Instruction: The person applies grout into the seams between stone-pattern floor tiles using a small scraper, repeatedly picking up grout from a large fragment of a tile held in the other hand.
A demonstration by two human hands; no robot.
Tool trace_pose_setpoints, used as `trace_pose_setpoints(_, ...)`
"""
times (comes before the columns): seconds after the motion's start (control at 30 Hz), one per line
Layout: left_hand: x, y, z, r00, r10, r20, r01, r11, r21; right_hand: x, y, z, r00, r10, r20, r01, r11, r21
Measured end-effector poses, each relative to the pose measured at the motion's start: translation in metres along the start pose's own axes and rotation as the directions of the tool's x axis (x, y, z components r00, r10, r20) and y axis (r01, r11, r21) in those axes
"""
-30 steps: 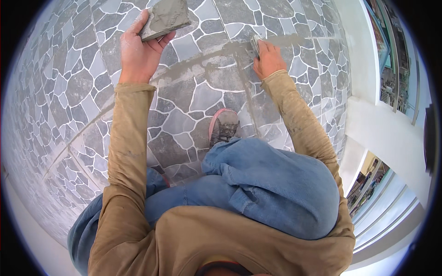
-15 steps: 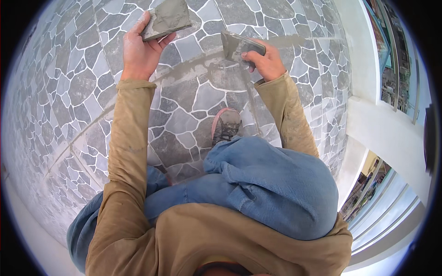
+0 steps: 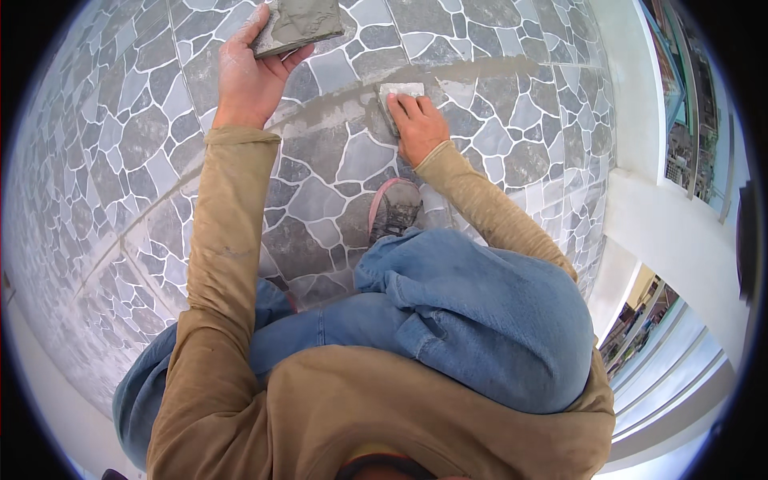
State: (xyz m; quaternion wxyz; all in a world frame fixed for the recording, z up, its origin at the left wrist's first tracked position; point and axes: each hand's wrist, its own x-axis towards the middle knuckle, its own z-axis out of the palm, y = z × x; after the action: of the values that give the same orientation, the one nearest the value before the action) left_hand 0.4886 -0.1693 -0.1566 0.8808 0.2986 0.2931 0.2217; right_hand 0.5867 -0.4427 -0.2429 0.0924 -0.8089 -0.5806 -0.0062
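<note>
In my left hand point(image 3: 248, 80) I hold a small flat square board point(image 3: 300, 44) from below, fingers and thumb closed on its edges. Thick grey wet grout point(image 3: 302, 18) lies heaped on top of it. My right hand point(image 3: 422, 128) is closed over a flat grout spreader point(image 3: 403, 90) with a pale smeared back and a dark edge. It is down at the tiled floor point(image 3: 316, 152), over the smeared joint. A wet grey grout band point(image 3: 328, 108) runs along this joint, left and right of the spreader. My fingers hide part of the tool.
My shoe point(image 3: 395, 208) rests on the tiles just below the joint, and my bent knee point(image 3: 496, 320) is close to my right forearm. A white wall ledge point(image 3: 640, 188) with openings stands at the right. Thinner joints cross the stone-patterned floor.
My right hand has turned over and brought the spreader down and slightly left onto the joint. The left hand with the board has shifted slightly up and right.
</note>
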Motion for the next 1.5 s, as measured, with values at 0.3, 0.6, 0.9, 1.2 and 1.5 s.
trace_pose_setpoints(0.3,0.003,0.004,-0.007,0.998,0.062,0.003,-0.062,0.998,0.002,0.062,-0.015,-0.023,0.872,-0.466,0.149,0.473,0.881,-0.012)
trace_pose_setpoints(0.6,-0.001,0.013,-0.05,0.988,0.08,0.132,-0.068,0.993,-0.091,0.057,0.127,-0.037,0.752,-0.522,0.402,0.572,0.82,-0.004)
trace_pose_setpoints(0.9,-0.004,0.018,-0.051,0.975,0.091,0.204,-0.055,0.983,-0.175,0.036,0.174,-0.077,0.842,-0.218,0.493,0.325,0.935,-0.141)
trace_pose_setpoints(1.2,-0.004,0.004,-0.019,0.999,0.033,-0.024,-0.033,0.999,0.028,0.017,0.143,-0.094,0.47,0.717,0.515,-0.613,-0.156,0.775)
trace_pose_setpoints(1.5,-0.021,-0.063,0.015,0.933,-0.356,0.057,0.359,0.933,-0.039,0.048,0.002,-0.145,0.93,0.357,-0.081,-0.183,0.644,0.743)
